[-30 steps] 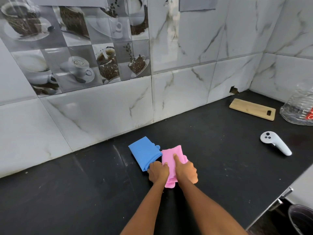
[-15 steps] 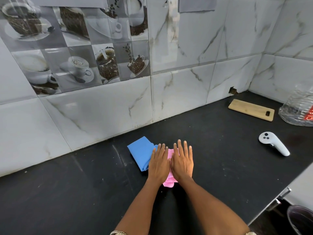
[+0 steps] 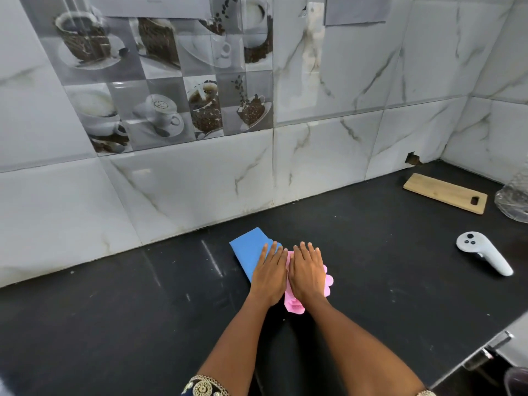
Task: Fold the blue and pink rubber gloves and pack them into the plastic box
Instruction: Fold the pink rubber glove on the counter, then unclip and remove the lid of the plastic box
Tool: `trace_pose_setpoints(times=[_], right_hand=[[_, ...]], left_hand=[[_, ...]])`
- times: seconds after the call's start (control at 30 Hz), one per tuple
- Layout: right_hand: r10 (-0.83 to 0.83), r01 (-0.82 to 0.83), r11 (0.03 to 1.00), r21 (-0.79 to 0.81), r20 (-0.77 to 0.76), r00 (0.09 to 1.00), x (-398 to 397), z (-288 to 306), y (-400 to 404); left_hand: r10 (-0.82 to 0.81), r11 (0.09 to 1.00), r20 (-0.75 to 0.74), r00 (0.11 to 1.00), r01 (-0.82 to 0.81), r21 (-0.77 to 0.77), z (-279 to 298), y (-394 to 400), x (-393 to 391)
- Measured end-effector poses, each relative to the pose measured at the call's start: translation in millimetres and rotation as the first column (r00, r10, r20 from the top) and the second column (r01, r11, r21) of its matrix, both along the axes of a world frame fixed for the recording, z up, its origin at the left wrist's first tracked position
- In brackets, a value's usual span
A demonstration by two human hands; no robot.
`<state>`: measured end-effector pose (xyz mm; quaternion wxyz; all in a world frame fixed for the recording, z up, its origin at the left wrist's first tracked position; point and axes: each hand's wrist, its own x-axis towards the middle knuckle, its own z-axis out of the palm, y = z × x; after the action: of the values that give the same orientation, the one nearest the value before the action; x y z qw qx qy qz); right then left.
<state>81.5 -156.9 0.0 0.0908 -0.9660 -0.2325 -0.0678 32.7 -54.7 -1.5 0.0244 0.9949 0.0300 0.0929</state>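
Note:
A folded blue glove lies on the black counter, its right part under my left hand. Beside it on the right is the folded pink glove, mostly covered by my right hand; pink edges show at the near end and at the right. Both hands lie flat, palms down, fingers stretched out and side by side, pressing on the gloves. At the far right edge stands a clear plastic container, only partly in view.
A wooden cutting board lies at the back right near the tiled wall. A white handheld controller rests on the counter to the right. The counter's front edge with a metal handle runs along the lower right.
A second ago both hands were closed on the pink glove, folding it. They have since opened and pressed flat on the gloves, and now sit slightly nearer, showing more pink at the right.

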Motion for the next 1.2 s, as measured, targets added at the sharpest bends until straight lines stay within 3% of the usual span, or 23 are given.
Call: trace_pose_setpoints(times=[0.13,0.23,0.47,0.67,0.97,1.2], right_hand=[[0.093,-0.098,0.989,0.113,0.052,0.994,-15,6,27],[0.188,-0.195,0.971,0.138,0.062,0.98,-32,5,55],[0.401,-0.404,0.888,0.218,0.061,0.914,-100,6,135],[0.6,-0.593,0.764,0.255,0.059,0.798,-174,7,196],[0.75,-0.694,0.64,0.33,-0.076,0.657,-265,23,261],[0.719,-0.573,0.689,0.445,-0.314,0.62,-325,40,303]], left_hand=[[0.068,0.997,0.109,0.992,-0.071,0.019,5,23,-28],[0.186,0.981,0.042,0.982,-0.184,-0.055,3,44,-51],[0.459,0.883,0.074,0.885,-0.447,-0.141,12,104,-131],[0.671,0.736,0.077,0.738,-0.649,-0.196,20,144,-214],[0.847,0.532,0.044,0.53,-0.84,-0.11,41,185,-317],[0.961,0.275,0.016,0.275,-0.961,-0.032,52,220,-384]])
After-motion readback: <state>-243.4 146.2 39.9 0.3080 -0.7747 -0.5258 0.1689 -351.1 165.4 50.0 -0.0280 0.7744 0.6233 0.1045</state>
